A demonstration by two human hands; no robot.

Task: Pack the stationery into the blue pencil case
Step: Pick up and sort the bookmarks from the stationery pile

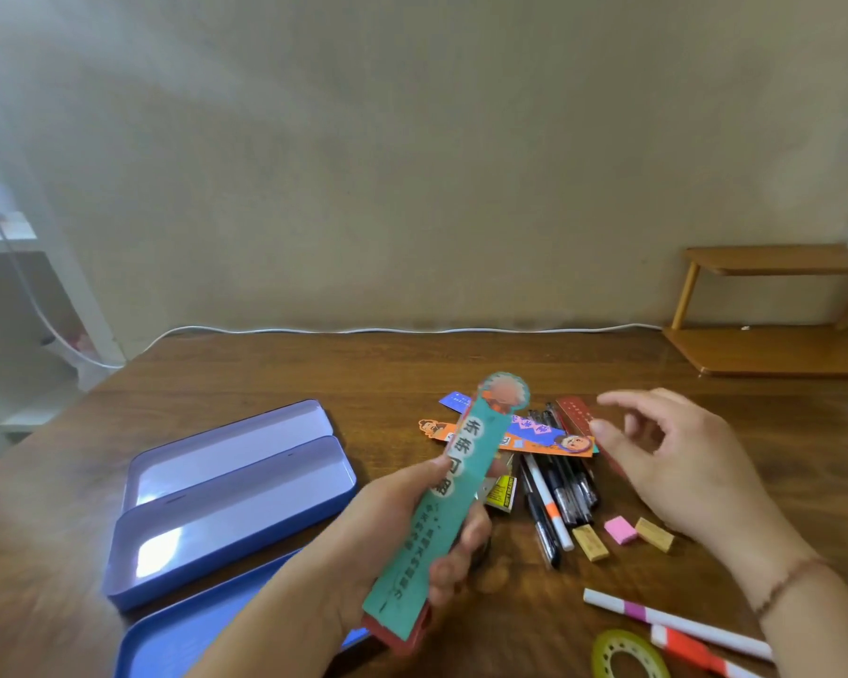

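Observation:
My left hand (412, 535) grips a long teal bookmark (454, 486) with a red one stacked under it, held tilted above the table. My right hand (676, 462) hovers open over the stationery pile, fingers spread, holding nothing. On the pile lie an orange bookmark (534, 442), a blue card (454, 401), a red bookmark (576, 413) and several black pens (566, 486). A pink eraser (620, 529) and two tan erasers (591, 543) lie in front. The blue pencil case (226, 521) lies open at the left, its tray empty, with another blue tray (177, 643) nearer me.
Two white markers with pink and red bands (676, 623) and a yellow-green protractor (627, 655) lie at the near right. A small yellow packet (503, 491) sits by the pens. A wooden shelf (774, 310) stands at the back right; a white cable (363, 330) runs along the wall.

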